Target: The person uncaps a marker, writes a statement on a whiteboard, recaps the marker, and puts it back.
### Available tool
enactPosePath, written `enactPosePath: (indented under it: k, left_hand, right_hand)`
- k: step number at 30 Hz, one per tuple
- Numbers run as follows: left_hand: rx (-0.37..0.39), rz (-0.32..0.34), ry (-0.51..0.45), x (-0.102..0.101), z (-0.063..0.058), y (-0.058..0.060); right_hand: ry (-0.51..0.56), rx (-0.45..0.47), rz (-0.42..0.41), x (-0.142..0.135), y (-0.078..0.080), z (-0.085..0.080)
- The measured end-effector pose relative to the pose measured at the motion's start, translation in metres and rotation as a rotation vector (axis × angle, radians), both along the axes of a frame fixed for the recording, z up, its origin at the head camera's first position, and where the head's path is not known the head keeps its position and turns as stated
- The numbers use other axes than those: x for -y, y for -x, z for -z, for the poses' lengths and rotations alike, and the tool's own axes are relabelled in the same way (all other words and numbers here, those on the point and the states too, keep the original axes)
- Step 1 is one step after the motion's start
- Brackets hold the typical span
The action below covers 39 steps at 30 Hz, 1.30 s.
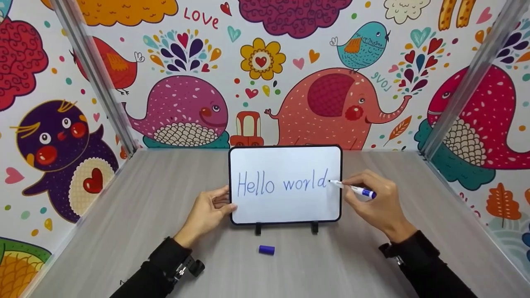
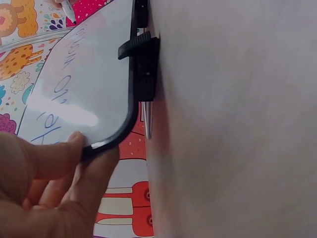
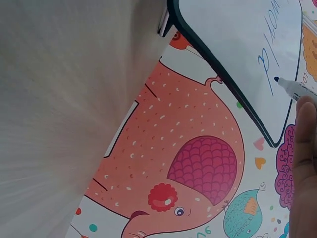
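Observation:
A small whiteboard [image 1: 285, 209] with a black frame stands tilted back on the table, "Hello world" written across it in blue. My left hand [image 1: 209, 211] pinches its left edge, the thumb on the front and the fingers behind, as the left wrist view also shows. In my right hand [image 1: 377, 203] is a white marker [image 1: 352, 188] with a blue end, held near the board's right edge. The dark marker tip [image 3: 277, 79] is beside the letter "d"; whether it touches the surface I cannot tell. A blue marker cap [image 1: 266, 250] lies on the table in front of the board.
Black stand feet [image 1: 258, 229] hold the board's lower edge. The grey wood-grain table [image 1: 165, 178] reaches back to walls covered in cartoon animals [image 1: 327, 111]. Metal posts [image 1: 99, 82] rise at both back corners.

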<state>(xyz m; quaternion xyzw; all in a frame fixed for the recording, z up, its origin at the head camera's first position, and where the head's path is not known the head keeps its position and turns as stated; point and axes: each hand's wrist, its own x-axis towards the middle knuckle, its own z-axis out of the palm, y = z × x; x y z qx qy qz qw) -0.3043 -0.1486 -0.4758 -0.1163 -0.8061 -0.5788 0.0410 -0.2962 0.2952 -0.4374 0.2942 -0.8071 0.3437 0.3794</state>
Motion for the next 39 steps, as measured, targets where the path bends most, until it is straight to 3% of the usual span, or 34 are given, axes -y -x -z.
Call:
enactPosePath:
  k: [18, 28, 39]
  left_hand:
    - [0.0, -0.007, -0.004, -0.0015, -0.0012, -0.0011]
    - [-0.021, 0.034, -0.011, 0.0003, 0.0005, 0.0003]
    - [-0.007, 0.019, -0.014, -0.0005, 0.0002, -0.0008]
  right_hand:
    - [0.026, -0.027, 0.088, -0.0007, 0.0017, -0.0034]
    - [0.031, -0.018, 0.071, -0.0015, 0.0054, -0.0012]
    - [0.031, -0.005, 0.078, -0.0002, 0.0055, -0.0011]
